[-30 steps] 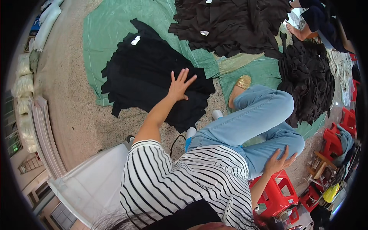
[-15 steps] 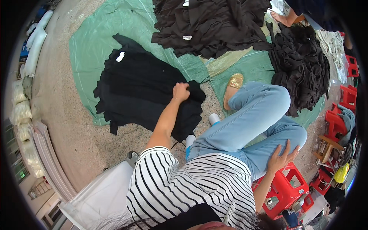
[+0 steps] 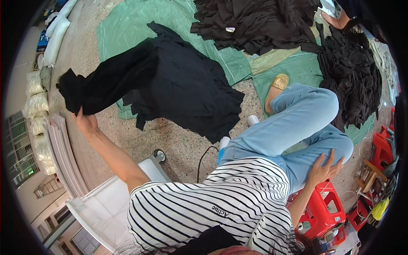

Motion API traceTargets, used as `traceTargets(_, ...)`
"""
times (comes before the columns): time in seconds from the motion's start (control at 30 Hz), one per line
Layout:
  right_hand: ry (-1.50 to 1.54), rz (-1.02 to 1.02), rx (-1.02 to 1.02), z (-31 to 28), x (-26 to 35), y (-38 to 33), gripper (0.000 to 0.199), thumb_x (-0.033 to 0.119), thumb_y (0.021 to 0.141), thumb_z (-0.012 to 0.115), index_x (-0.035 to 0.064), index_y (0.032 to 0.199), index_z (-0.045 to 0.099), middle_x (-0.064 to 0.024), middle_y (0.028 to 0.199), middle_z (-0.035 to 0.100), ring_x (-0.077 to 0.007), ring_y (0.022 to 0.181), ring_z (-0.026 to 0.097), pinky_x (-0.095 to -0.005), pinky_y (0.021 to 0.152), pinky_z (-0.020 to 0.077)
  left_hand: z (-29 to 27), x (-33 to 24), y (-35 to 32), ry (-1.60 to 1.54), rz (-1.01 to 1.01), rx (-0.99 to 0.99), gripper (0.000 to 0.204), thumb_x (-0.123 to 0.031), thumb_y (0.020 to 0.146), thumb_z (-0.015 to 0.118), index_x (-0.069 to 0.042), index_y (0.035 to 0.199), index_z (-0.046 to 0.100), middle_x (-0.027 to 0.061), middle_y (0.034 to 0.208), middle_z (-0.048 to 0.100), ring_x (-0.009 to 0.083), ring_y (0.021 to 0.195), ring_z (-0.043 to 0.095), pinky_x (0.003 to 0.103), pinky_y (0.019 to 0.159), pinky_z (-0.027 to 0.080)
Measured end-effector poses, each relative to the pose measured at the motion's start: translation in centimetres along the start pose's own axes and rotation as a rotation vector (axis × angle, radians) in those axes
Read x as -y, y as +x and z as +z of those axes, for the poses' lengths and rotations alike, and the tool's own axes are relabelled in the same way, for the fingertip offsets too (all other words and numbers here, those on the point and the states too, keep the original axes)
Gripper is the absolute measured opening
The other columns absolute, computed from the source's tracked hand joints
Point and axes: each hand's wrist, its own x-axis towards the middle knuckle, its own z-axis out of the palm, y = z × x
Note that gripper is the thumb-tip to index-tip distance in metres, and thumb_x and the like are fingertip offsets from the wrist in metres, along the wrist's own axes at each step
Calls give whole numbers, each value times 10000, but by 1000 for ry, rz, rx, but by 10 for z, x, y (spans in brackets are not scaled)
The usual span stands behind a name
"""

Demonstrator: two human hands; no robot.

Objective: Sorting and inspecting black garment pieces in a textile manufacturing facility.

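Observation:
My left hand (image 3: 86, 123) reaches far out to the left, its fingers closed on the end of a black cloth (image 3: 117, 78). The cloth stretches up and rightward from my grip, its far part still lying over a flat stack of black cloths (image 3: 193, 91). Whether it is a whole garment or a cut piece, I cannot tell. Uneven edges of the stack overhang a green tarp (image 3: 123, 25) and the speckled floor. My right hand (image 3: 324, 169) rests on my jeans near the knee, fingers spread and holding nothing.
Larger heaps of dark cloth lie at the far middle (image 3: 259, 25) and far right (image 3: 350, 80). Another person's bare foot (image 3: 335, 20) shows beyond. A white wheeled cart (image 3: 114, 204) stands near left, a red stool (image 3: 321, 210) near right. A black cable (image 3: 202, 163) crosses the floor.
My left hand has moved from the stack's right side out to the left, now gripping a black cloth pulled partly off it. My right hand stays on my leg. The view has shifted slightly.

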Motion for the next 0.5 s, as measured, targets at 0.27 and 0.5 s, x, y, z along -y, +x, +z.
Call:
traceTargets(0.27, 32, 14, 0, 7, 0, -6, 426, 311, 917, 640, 257, 1336, 585, -121, 1560, 275, -417, 1422, 239, -531, 1156, 218, 100, 184, -170, 839, 277, 1415, 358, -27, 603, 645, -88, 955, 661, 146, 1151, 637, 375, 1178, 540, 438, 999, 434)
traceTargets(0.5, -41, 46, -22, 1, -10, -7, 430, 263, 897, 652, 232, 1322, 599, -185, 1528, 324, -428, 1405, 275, -519, 1159, 214, 125, 225, -257, 1398, 351, 1758, 1178, -319, 578, 897, -422, 1521, 198, 118, 1625, 57, 349, 1483, 89, 754, 974, 280)
